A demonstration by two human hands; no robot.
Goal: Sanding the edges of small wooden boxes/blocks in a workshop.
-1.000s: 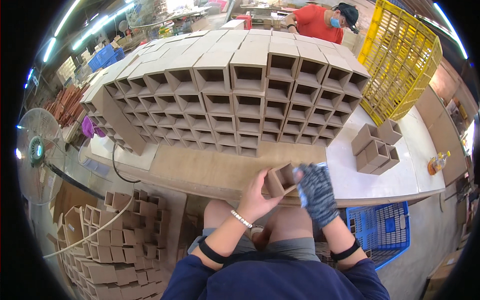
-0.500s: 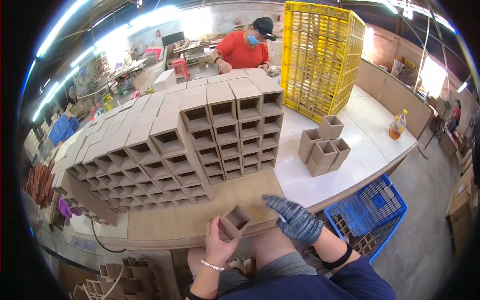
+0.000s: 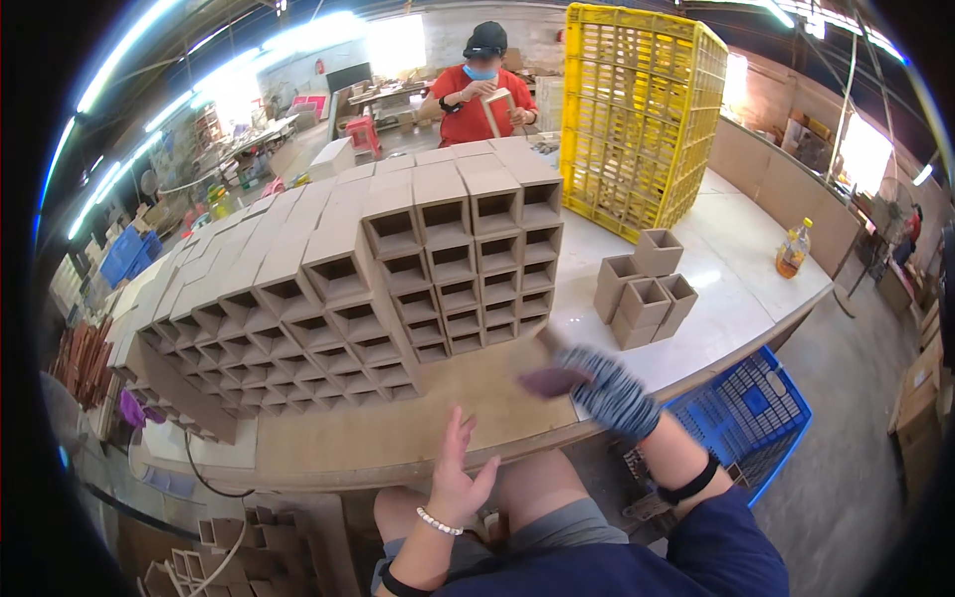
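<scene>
My left hand (image 3: pixel 463 478), bare with a beaded bracelet at the wrist, is raised near the table's front edge. Its fingers are spread and it holds nothing. My right hand (image 3: pixel 609 390), in a grey-black knitted glove, reaches over the table and grips a small brown square box (image 3: pixel 557 381). Motion smears that box, and the glove covers part of it. Ahead of both hands stands a large stack of open-ended square brown boxes (image 3: pixel 343 282), their openings facing me. Several more such boxes (image 3: pixel 644 301) form a small pile on the white tabletop at the right.
A tall yellow plastic crate (image 3: pixel 637 119) stands on the table (image 3: pixel 736 289). An oil-coloured bottle (image 3: pixel 793 249) is near its right edge. Below sits a blue crate (image 3: pixel 746 418) holding boxes. Across the stack, a person in red (image 3: pixel 482 99) handles a frame-like piece.
The box has left my left hand, which now stands open. My right hand has moved forward and holds a box. The person opposite has straightened and lifted a frame-like piece.
</scene>
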